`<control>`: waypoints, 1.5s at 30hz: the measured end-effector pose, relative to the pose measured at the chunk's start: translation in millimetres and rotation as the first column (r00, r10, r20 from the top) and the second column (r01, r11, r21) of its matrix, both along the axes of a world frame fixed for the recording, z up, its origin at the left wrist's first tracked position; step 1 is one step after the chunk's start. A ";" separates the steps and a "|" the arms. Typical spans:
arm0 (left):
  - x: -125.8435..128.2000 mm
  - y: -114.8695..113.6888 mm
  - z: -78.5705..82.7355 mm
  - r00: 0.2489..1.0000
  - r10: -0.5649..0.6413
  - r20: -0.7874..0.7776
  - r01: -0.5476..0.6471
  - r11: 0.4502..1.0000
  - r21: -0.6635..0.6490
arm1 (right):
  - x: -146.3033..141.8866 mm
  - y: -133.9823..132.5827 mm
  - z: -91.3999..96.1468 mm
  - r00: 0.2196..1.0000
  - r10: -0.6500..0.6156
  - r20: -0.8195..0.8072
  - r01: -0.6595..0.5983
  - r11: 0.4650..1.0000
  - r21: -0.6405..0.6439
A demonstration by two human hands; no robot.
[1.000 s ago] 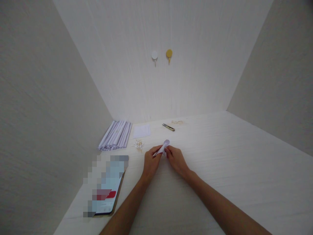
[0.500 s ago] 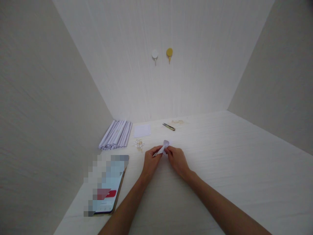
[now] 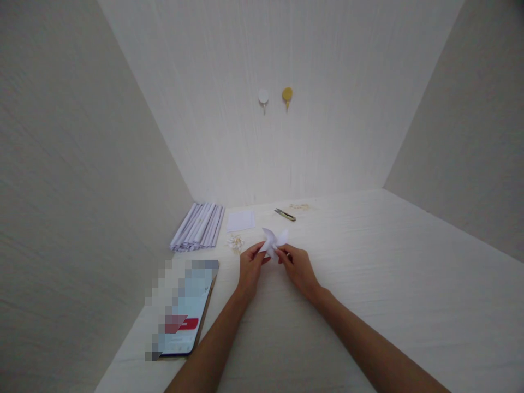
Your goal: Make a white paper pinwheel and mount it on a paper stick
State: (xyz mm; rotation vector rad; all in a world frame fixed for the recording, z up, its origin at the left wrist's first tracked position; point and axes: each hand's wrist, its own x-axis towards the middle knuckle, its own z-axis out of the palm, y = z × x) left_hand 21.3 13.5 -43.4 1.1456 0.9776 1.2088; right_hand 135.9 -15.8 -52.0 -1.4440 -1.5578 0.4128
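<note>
A white paper pinwheel point(image 3: 270, 238) is held between my two hands, its pointed blades spread above the fingers. My left hand point(image 3: 250, 267) pinches its left side, with the thumb and fingers closed on the paper. From the right, my right hand point(image 3: 298, 268) has its thumb and index finger pressed together near the pinwheel's middle; whether they also hold a small part there cannot be made out. To the left of the hands lies a small heap of tiny white and gold pieces point(image 3: 235, 243), too small to name.
At the back left lie a bundle of rolled white paper tubes point(image 3: 198, 226) and flat white paper squares point(image 3: 240, 220). Thread snips point(image 3: 285, 214) and some thin tan bits point(image 3: 300, 207) are near the back wall. A phone point(image 3: 186, 308) lies front left. Two hooks point(image 3: 287, 95) hang on the wall.
The paper in my hands has turned and now shows its spread blades instead of a rolled, cone-like side. My left hand has shifted its hold slightly. The camera view tilted a little.
</note>
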 end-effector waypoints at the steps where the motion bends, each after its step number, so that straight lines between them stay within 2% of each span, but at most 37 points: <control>1: -0.7 0.8 -0.3 1.000 0.007 0.008 -0.007 1.000 0.000 | 0.1 -0.1 0.6 1.000 0.001 -0.024 -0.002 1.000 -0.004; 5: -2.4 2.7 -0.8 1.000 -0.003 0.014 0.003 1.000 0.005 | 2.7 1.7 1.6 0.981 -0.104 -0.165 0.100 0.995 -0.026; 7: -2.7 3.0 -0.6 1.000 -0.008 0.020 0.008 1.000 0.003 | 5.2 4.3 0.6 0.946 -0.186 -0.266 0.186 0.982 -0.026; 9: -3.1 3.2 -0.4 1.000 -0.013 0.026 0.013 1.000 -0.005 | 7.9 7.3 -0.7 0.902 -0.197 -0.385 0.200 0.979 -0.034; 12: -3.5 3.2 -0.3 0.998 -0.055 0.020 0.055 0.998 -0.011 | 10.9 10.1 -0.8 0.837 -0.026 -0.547 -0.003 0.999 -0.053; 15: -3.6 2.6 -0.6 0.993 -0.119 0.011 0.120 0.993 -0.012 | 12.1 9.0 2.6 0.775 0.118 -0.621 -0.209 0.975 -0.076; 21: -4.3 1.1 0.3 0.979 -0.202 0.004 0.202 0.979 0.006 | 12.7 3.9 9.3 0.748 0.145 -0.648 -0.265 0.960 -0.091; 30: -6.6 2.0 2.7 0.975 -0.220 0.027 0.220 0.976 0.008 | 11.7 4.5 7.2 0.728 0.125 -0.674 -0.245 0.966 -0.085; 45: -5.8 0.0 4.5 0.950 -0.310 0.036 0.309 0.951 0.023 | 13.0 3.6 7.4 0.788 0.050 -0.614 -0.149 0.983 -0.111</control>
